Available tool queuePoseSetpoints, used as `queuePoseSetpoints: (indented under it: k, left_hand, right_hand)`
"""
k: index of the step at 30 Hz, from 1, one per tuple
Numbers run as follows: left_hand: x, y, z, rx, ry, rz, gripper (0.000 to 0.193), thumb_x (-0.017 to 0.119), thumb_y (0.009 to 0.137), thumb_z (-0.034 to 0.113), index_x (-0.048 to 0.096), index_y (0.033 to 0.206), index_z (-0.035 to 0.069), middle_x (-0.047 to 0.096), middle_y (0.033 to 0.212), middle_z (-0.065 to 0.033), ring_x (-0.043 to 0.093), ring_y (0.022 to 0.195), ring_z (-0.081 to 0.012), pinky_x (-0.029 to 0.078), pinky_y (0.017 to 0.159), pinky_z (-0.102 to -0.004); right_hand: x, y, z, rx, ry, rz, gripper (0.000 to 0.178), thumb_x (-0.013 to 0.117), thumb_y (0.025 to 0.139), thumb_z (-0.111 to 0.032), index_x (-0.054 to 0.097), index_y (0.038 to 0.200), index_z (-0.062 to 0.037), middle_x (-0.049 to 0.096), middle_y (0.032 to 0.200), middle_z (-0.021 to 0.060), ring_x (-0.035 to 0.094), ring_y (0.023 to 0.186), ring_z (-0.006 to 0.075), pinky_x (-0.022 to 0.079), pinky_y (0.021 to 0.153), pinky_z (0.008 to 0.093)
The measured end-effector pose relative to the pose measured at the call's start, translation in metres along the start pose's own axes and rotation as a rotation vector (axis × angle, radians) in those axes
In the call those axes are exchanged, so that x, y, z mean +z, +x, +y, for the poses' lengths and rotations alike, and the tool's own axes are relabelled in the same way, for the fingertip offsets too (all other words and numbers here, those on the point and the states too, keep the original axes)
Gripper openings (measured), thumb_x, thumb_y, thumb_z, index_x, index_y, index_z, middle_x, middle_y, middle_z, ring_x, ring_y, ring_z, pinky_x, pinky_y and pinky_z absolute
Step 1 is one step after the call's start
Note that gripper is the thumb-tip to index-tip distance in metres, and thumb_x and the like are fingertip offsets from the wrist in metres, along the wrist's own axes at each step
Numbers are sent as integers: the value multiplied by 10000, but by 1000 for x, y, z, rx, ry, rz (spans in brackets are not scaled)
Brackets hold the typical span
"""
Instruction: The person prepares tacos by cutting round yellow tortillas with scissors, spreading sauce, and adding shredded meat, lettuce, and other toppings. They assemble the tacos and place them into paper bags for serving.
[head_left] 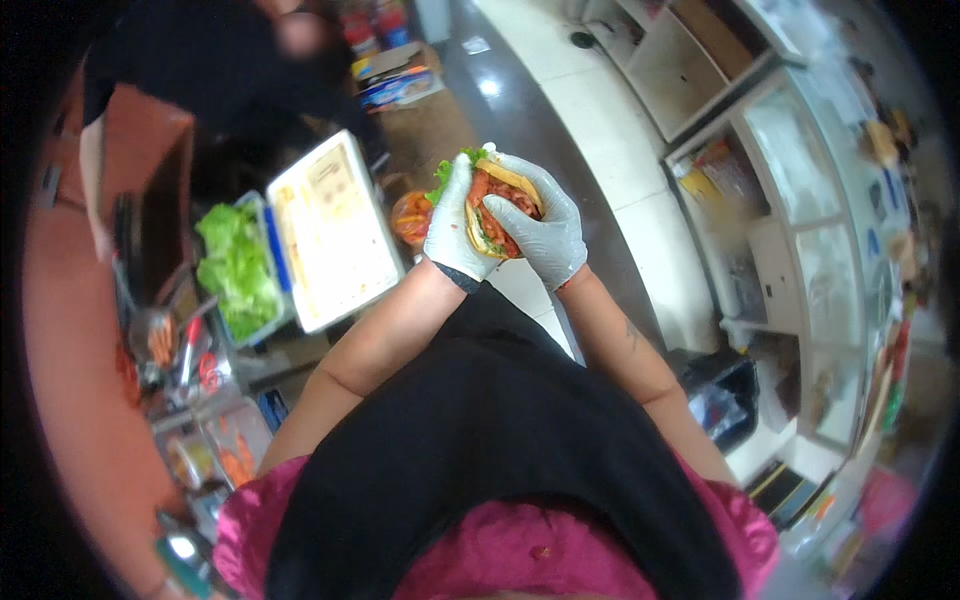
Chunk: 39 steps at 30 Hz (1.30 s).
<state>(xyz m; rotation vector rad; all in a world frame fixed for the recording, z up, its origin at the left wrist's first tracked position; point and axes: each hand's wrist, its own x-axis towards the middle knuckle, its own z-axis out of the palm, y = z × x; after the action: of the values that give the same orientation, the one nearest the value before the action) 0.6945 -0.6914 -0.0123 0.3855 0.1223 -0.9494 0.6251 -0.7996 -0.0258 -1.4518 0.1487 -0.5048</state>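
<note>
Both my hands wear pale translucent gloves and hold one filled sandwich (508, 196) out in front of me. It has a tan bread edge, a reddish-brown chunky filling and green lettuce sticking out at its far left. My left hand (453, 222) wraps round the left side, thumb up along the bread. From the right, my right hand (548, 222) closes on it, with the thumb pressed against the filling. Its underside is hidden by my palms. Left of my hands lies a stained white cutting board (335, 235).
Lettuce (235, 265) fills a clear tub beside the board. Nearer on the left counter are small containers (235, 440) with orange pieces. A jar of orange food (410, 217) stands behind my left hand. A person in black (210, 80) is at the far left. Shelves (745, 190) line the right; a black bin (715, 400) stands below.
</note>
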Motion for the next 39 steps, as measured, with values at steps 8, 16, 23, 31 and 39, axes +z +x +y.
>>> queuePoseSetpoints:
  k: [8,16,23,31,39]
  left_hand:
    - [-4,202,-9,-135,111,9,379,505,1022,494,619,1182,169,691,1006,-56,683,831,-231,586,755,-389]
    - [68,416,-2,-211,296,59,316,445,1024,410,591,905,156,601,715,6,597,638,-122,513,578,-265]
    - [122,551,-23,-476,212,-125,353,565,966,502,633,1068,171,683,948,-42,687,817,-207,598,735,-361]
    - [189,644,-123,-502,216,-76,384,584,978,499,622,1176,172,670,1072,-118,664,1014,-283,570,889,-457]
    - [276,709,-264,-625,182,-198,275,600,977,415,635,1105,174,675,1004,-49,665,953,-216,567,880,-405]
  right_hand:
    - [-86,123,37,-127,-362,235,408,802,813,-220,714,1196,-110,675,1239,146,650,1157,296,503,1020,377]
    - [-186,306,50,-105,-666,334,400,819,817,-250,716,1180,-119,691,1206,129,665,1102,301,518,981,370]
    - [-282,395,46,-62,-531,493,291,771,846,-171,740,1126,-100,703,1186,119,674,1075,263,521,960,346]
    - [-418,424,49,-234,-492,688,283,808,809,-164,756,1084,-123,727,1096,115,703,980,274,548,899,351]
    - [-577,408,-15,-373,-619,747,291,819,804,-58,744,1086,-48,719,1117,114,695,1008,214,548,903,327]
